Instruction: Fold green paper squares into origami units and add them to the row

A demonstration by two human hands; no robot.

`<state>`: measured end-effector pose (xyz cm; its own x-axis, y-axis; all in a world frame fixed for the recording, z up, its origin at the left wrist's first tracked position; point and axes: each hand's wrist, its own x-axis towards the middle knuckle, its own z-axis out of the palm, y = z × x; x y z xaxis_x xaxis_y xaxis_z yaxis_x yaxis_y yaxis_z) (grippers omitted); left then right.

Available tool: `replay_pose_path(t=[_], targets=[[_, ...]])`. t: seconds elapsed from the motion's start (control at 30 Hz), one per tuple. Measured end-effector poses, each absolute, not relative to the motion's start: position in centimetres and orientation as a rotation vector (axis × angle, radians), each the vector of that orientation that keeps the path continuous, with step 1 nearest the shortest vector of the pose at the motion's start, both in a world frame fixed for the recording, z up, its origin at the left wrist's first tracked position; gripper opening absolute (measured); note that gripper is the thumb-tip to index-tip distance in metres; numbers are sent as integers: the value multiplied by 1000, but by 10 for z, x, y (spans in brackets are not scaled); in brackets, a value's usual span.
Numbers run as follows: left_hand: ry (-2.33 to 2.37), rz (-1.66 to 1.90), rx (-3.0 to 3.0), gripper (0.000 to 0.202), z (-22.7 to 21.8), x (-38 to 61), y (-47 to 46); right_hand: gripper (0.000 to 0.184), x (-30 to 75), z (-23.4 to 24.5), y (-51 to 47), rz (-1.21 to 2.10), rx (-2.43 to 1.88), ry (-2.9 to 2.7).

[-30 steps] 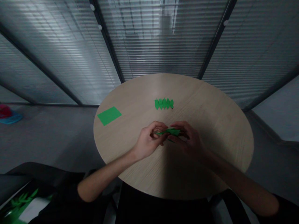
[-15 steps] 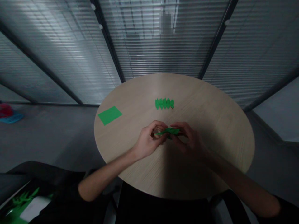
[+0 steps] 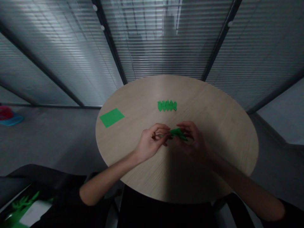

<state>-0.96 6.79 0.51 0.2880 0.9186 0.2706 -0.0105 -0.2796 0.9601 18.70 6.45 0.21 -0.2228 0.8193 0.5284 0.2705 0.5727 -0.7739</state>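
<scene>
Over the middle of a round wooden table (image 3: 213,126), both my hands pinch one small folded piece of green paper (image 3: 178,133). My left hand (image 3: 152,143) grips its left end with curled fingers. My right hand (image 3: 193,141) holds the right end, fingers closed around it. Beyond my hands lies a finished row of folded green paper pieces (image 3: 167,105), flat on the table and untouched. A flat green paper sheet (image 3: 111,117) rests near the table's left edge.
Window blinds (image 3: 166,47) with dark frames rise behind the table. A red and blue object (image 3: 8,115) lies on the floor at far left. At the lower left corner sits something with green and white print (image 3: 21,209).
The green paper between my fingers has turned and opened a little towards the right hand. My hands stayed in the same spot.
</scene>
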Motion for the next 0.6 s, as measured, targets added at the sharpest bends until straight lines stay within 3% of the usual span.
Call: replay_pose_path(t=[0.6], targets=[[947,1159,1664,24,2,-10,67,29,188,2,62,643,-942,-1721]])
